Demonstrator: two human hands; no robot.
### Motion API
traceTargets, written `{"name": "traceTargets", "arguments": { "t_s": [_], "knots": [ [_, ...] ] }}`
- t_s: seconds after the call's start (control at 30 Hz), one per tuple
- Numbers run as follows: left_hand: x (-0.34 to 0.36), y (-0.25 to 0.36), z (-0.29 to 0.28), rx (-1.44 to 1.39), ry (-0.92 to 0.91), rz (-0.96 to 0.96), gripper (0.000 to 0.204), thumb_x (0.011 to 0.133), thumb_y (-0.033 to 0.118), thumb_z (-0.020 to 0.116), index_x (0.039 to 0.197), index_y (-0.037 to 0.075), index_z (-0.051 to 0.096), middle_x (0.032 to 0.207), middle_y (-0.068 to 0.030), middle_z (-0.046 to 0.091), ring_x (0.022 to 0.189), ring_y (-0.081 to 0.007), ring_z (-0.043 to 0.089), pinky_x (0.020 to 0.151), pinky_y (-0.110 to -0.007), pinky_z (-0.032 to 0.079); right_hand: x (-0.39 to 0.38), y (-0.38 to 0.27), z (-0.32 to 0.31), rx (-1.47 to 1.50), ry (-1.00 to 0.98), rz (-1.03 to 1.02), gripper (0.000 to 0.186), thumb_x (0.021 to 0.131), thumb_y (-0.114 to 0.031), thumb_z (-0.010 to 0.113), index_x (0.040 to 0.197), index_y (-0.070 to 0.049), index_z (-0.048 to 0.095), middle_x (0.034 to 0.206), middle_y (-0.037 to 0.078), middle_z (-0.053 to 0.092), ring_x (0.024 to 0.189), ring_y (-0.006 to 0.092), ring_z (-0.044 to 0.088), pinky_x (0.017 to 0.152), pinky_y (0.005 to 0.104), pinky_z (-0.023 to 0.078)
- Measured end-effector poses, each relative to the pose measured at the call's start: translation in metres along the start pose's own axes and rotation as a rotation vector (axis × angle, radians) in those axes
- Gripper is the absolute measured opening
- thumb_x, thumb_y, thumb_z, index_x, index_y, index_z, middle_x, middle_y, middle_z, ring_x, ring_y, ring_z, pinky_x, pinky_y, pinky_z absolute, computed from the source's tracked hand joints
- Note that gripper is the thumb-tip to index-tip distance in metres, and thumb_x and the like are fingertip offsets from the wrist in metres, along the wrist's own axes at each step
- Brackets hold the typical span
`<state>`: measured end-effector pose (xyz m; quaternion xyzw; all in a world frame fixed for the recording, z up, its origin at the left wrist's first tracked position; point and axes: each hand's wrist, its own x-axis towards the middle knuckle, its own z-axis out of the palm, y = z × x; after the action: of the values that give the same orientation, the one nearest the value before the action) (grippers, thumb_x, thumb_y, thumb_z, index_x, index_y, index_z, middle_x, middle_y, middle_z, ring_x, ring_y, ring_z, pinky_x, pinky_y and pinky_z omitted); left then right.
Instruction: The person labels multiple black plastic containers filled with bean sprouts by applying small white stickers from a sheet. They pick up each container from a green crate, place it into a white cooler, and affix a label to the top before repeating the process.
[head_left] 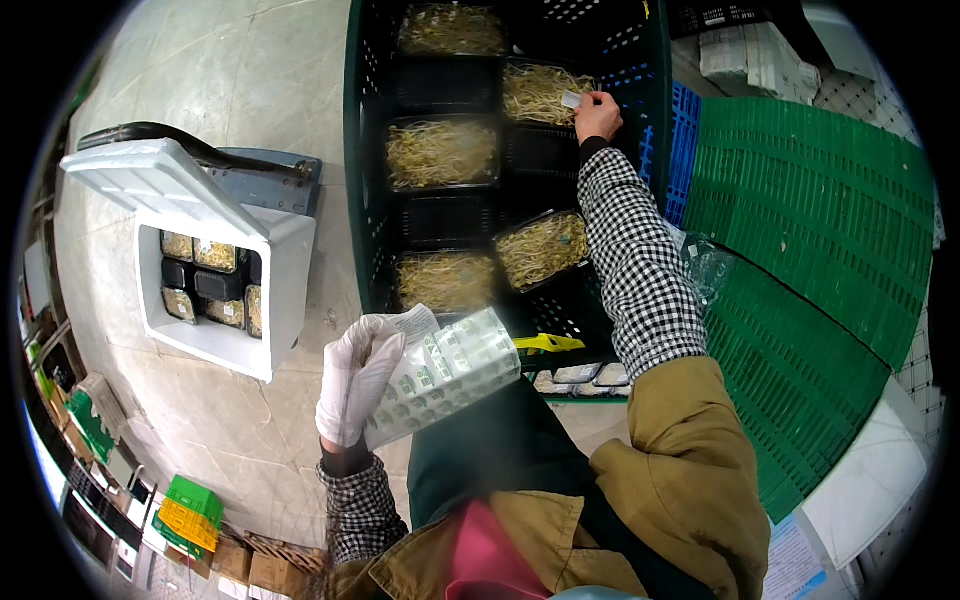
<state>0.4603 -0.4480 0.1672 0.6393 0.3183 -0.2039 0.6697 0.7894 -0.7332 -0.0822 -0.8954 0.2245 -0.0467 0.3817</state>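
Note:
My left hand [357, 378], in a white glove, grips a sheet of stickers [450, 372] with small green prints, its fingers closed at the upper left edge. My right hand [599, 117] is bare and pinches a small white label [571, 100] over the right edge of a tray of bean sprouts [538, 90]. That tray sits in a dark green crate [357, 200] with black trays around it. Another bean sprout tray [543, 250] lies tilted nearer to me, and several more form a column on the crate's left.
On the left stands an open white foam box [290, 300] holding packed trays. A yellow-handled tool [548, 343] lies at the crate's near edge. Green slatted panels [810, 200] and a crumpled clear plastic bag [706, 268] are at the right. Stacked coloured crates [190, 515] stand lower left.

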Motion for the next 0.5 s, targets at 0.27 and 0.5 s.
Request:
{"name": "traceTargets", "arguments": {
  "t_s": [0.27,0.5],
  "knots": [
    [0.01,-0.008,0.002,0.083,-0.029,0.02,0.003,0.091,0.003,0.062,0.09,0.002,0.06,0.075,0.0086,0.054,0.068,0.0008,0.044,0.061,-0.016,0.038,0.014,0.023,0.009,-0.121,0.033,-0.12,0.029,0.086,-0.021,0.069,0.106,-0.001,0.064,0.077,0.013,0.071,0.066,0.0208,0.069,0.061,0.0332,0.054],
    [0.013,-0.01,-0.002,0.126,-0.045,0.054,0.003,0.091,0.003,0.063,0.092,0.001,0.061,0.078,0.0076,0.055,0.07,0.0005,0.045,0.062,-0.017,0.039,0.017,0.029,0.013,0.014,0.018,-0.08,0.023,0.091,-0.018,0.061,0.106,0.0,0.064,0.07,0.011,0.069,0.058,0.0177,0.066,0.054,0.0319,0.053]
  ]
}}
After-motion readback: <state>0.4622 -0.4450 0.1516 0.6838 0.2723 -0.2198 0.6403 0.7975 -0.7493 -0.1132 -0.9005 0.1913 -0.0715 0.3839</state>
